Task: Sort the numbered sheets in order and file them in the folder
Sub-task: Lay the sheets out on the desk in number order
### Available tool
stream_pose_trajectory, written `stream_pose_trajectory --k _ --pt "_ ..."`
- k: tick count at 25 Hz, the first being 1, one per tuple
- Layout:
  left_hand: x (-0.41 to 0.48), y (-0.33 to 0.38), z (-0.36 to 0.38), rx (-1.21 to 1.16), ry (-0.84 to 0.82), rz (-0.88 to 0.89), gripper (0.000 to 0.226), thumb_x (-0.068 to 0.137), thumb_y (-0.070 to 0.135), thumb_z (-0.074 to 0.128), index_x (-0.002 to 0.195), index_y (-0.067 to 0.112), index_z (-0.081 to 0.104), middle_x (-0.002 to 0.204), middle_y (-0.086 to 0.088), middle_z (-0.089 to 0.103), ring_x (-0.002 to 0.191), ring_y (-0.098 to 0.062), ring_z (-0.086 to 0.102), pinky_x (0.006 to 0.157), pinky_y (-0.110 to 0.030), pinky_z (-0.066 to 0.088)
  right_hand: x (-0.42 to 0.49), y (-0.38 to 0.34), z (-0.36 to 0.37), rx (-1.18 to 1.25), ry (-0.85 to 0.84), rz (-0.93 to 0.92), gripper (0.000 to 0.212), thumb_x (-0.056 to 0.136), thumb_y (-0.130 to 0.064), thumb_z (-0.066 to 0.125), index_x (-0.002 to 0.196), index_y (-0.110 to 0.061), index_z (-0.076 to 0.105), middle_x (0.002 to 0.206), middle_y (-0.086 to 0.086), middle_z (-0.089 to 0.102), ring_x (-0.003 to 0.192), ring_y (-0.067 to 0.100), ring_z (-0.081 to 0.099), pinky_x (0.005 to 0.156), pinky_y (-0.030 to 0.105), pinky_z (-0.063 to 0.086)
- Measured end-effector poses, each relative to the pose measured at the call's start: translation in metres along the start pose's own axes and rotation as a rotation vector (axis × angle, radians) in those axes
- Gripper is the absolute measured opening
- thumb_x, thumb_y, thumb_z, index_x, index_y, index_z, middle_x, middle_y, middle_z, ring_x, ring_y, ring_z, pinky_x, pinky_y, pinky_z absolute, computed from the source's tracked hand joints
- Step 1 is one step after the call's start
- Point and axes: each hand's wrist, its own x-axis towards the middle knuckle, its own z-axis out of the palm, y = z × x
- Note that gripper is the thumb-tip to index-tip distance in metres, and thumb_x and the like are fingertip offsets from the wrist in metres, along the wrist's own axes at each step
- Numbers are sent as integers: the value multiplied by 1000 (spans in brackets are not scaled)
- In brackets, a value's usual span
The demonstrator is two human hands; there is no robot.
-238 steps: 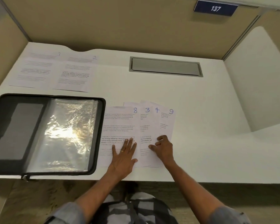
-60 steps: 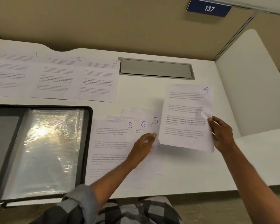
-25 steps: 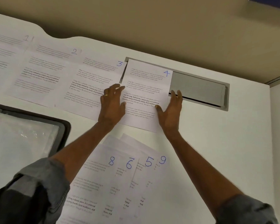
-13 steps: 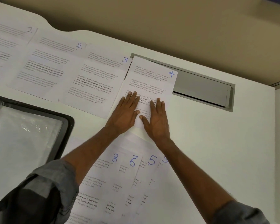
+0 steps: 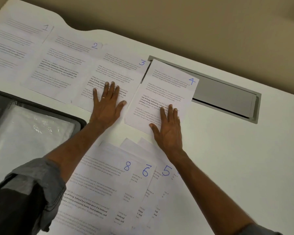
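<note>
Sheets 1 (image 5: pixel 15 43), 2 (image 5: pixel 61 67), 3 (image 5: pixel 115 70) and 4 (image 5: pixel 166 92) lie in a row along the back of the desk. My left hand (image 5: pixel 107 106) rests flat with spread fingers on the lower part of sheet 3. My right hand (image 5: pixel 168 128) presses flat on the lower right of sheet 4. Nearer to me, sheets 8 (image 5: pixel 98 187), 6 (image 5: pixel 143 182) and 5 (image 5: pixel 165 180) lie fanned and overlapping. The open black folder (image 5: pixel 81 122) with clear sleeves sits at the left.
A grey cable flap (image 5: pixel 224 99) is set into the desk behind sheet 4, whose top edge covers its left end. A beige partition wall runs along the back. Bare white desk (image 5: pixel 236 158) extends to the right.
My left hand has slid off sheet 4 leftward onto sheet 3. My right hand has moved a little right on sheet 4, which now lies apart from sheet 3.
</note>
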Motion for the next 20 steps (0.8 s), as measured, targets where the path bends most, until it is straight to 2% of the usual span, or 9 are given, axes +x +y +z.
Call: stream_pose_trajectory --k 5,20 --pt "-1 8 7 -13 -26 -50 75 103 60 12 163 15 10 171 -7 5 158 -25 1 124 -61 0 4 4 0 -43 -17 -10 74 103 -53 45 162 -17 19 170 11 3 158 32 1 127 45 8" --pt "6 17 13 -17 14 -100 79 101 65 3 163 17 12 171 -8 7 158 -28 3 122 -62 -2 14 10 -8 -29 -65 -17 75 102 -51 50 161 -16 20 171 10 2 158 31 0 128 46 7"
